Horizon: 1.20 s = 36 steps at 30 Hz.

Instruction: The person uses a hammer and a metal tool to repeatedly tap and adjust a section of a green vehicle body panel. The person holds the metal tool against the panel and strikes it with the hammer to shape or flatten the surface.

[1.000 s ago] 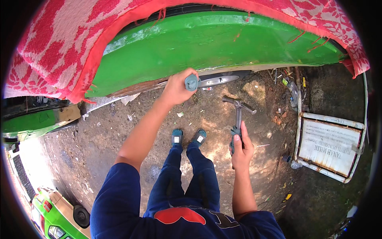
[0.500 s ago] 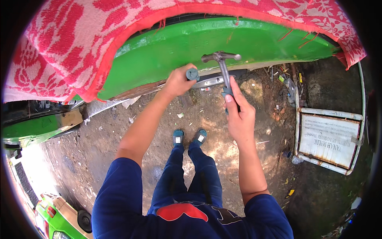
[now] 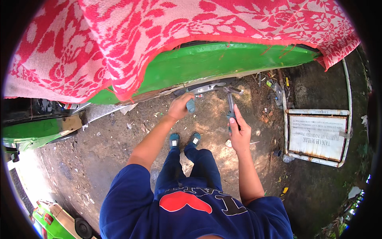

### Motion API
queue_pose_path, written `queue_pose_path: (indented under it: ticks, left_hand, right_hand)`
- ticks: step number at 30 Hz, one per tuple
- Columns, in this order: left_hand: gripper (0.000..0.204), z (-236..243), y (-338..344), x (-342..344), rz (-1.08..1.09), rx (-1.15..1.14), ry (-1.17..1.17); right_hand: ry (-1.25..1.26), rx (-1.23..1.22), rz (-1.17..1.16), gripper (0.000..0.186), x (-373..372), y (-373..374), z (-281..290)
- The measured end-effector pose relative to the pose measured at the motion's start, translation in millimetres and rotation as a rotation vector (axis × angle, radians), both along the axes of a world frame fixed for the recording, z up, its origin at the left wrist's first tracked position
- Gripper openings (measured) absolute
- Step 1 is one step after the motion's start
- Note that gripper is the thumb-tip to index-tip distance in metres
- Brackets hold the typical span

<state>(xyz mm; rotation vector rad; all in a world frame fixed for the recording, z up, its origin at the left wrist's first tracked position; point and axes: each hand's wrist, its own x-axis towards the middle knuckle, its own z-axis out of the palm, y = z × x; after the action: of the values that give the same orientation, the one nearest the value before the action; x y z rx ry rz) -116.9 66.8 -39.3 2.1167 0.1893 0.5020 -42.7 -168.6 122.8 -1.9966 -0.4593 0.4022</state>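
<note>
My left hand (image 3: 179, 105) is closed round a tool with a grey-blue wrapped handle (image 3: 191, 106); its kind and far end are hidden. A steel hammer (image 3: 230, 101) with a narrow two-ended head is gripped in my right hand (image 3: 241, 133), thumb along its wrapped grip. Both hands are below the edge of a green vehicle body panel (image 3: 223, 59), and the hammer head appears apart from it. Over the panel's top hangs a red-and-pink patterned cloth (image 3: 131, 36). A silvery strip (image 3: 209, 87) shows under the panel, just beyond my hands.
To the right, a white sign in a rusty pipe frame (image 3: 316, 135) lies near scattered litter (image 3: 277, 93). Another green vehicle part (image 3: 36, 129) is at left, and a green-and-tan vehicle (image 3: 59, 223) at lower left. My feet stand on dirt ground (image 3: 107, 153).
Both hands have come down and back from the green panel, with the hammer lowered. The view has shifted, so more of the patterned cloth shows.
</note>
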Motion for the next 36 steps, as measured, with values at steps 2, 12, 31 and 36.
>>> queue_pose_path:
  ticks: [2, 12, 31, 36]
  left_hand:
    - [0.040, 10.7, -4.5, -0.5, -0.022, 0.012, 0.000]
    - [0.040, 17.9, -0.4, 27.7, 0.018, -0.016, 0.094]
    - [0.037, 14.8, -14.7, 36.1, 0.163, -0.111, 0.076]
    - [0.037, 14.9, -18.8, 34.6, 0.143, -0.113, 0.084]
  right_hand:
    - [0.071, -0.029, -0.048, 0.044, -3.9, -12.9, 11.2]
    - [0.170, -0.056, -0.096, 0.046, 5.9, -57.8, 21.0]
    - [0.245, -0.173, 0.078, 0.046, 60.7, -54.4, 50.3]
    - [0.243, -0.170, 0.112, 0.045, 64.5, -43.2, 52.8]
